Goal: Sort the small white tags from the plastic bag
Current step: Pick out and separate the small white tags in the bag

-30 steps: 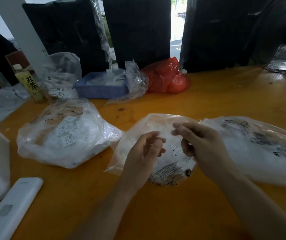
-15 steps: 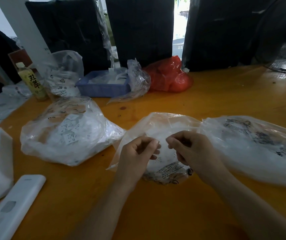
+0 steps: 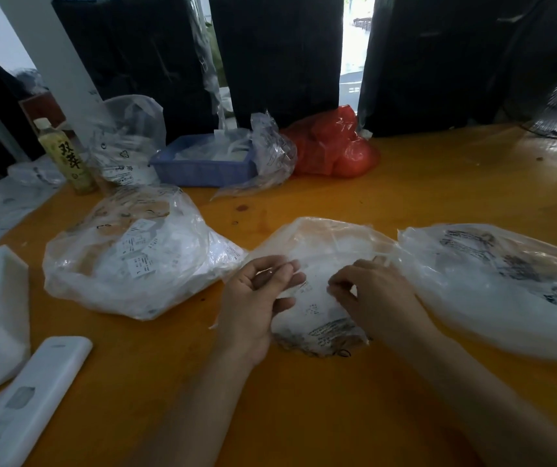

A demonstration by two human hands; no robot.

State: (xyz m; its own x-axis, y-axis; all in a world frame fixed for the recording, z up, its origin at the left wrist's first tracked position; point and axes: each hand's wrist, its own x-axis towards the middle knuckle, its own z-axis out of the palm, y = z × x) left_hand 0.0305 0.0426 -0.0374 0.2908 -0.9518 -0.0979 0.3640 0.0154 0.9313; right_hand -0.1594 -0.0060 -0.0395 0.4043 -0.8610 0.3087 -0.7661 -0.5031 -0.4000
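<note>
Both hands have dropped onto the middle plastic bag [image 3: 320,251]: left hand [image 3: 253,308] and right hand [image 3: 374,298] now pinch its film, apparently working it open; tags still inside.

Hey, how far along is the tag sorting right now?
Early. Nothing visibly sorted: no loose tags lie on the orange table. In hand: the left hand and right hand work at the middle plastic bag. Left: its tags, plus the full bag beside it.

Count: 2 hands, left [image 3: 253,308], right [image 3: 376,296]; 5 clear plastic bags [image 3: 324,251]; 1 red bag [image 3: 332,146]; 1 bottle [image 3: 68,156]; 1 blue tray [image 3: 203,170]; 1 white remote [image 3: 31,396].
</note>
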